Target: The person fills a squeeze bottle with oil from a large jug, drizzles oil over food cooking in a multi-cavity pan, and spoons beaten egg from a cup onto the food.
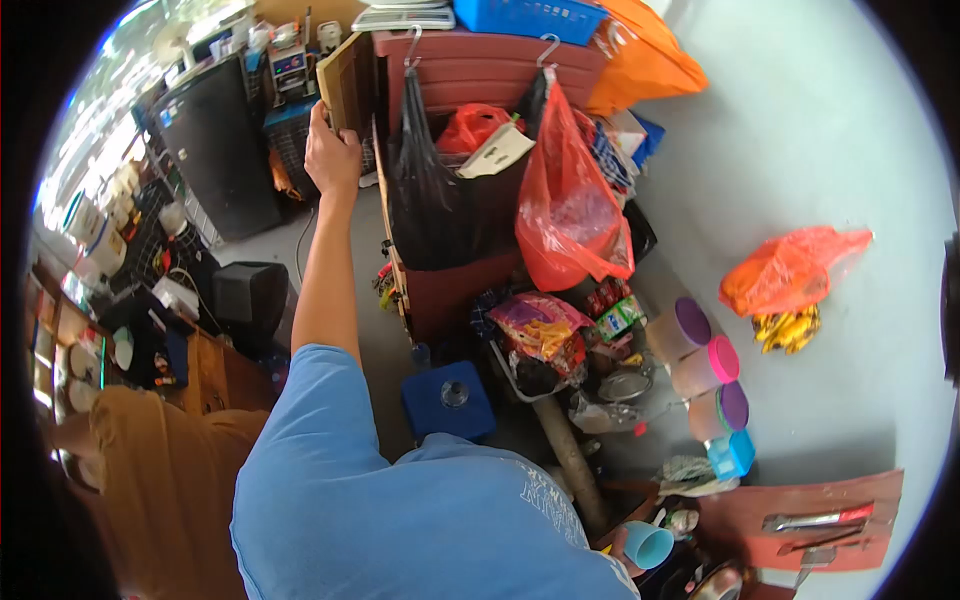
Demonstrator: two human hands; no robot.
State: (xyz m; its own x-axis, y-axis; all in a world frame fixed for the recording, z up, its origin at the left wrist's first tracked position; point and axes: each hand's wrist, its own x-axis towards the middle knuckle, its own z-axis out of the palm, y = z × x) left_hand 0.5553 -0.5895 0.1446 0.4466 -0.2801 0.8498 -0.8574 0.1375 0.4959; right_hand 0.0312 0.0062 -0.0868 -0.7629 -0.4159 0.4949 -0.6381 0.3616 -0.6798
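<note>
A light-blue plastic cup [648,545] is at the lower right, close to the person's body, with its round mouth turned toward the eyes. The right hand [620,548] is closed around its side, which seems a way of steadying it while the other arm reaches out; most of that hand is hidden behind the blue shirt [420,510], so I cannot tell exactly how the fingers lie. Just beyond the cup, a reddish-brown flat board [735,512] bears metal tongs with a red handle [815,518], laid lengthwise, perhaps for easy picking up. Above it, clear plastic jars with purple and pink lids [675,335] stand in a close row along the grey wall [840,400], probably to save room. Farther out, a red translucent plastic bag [575,215] and a black plastic bag [430,190] hang from metal hooks over the rim of a dark red plastic panel [475,70], likely so their mouths stay within reach. The left hand [332,158], at the end of a nearly straight arm, grips the lower edge of a light-brown wooden panel [345,80], apparently to control its swing. To the left, a person in a brown top [175,490] is near.
</note>
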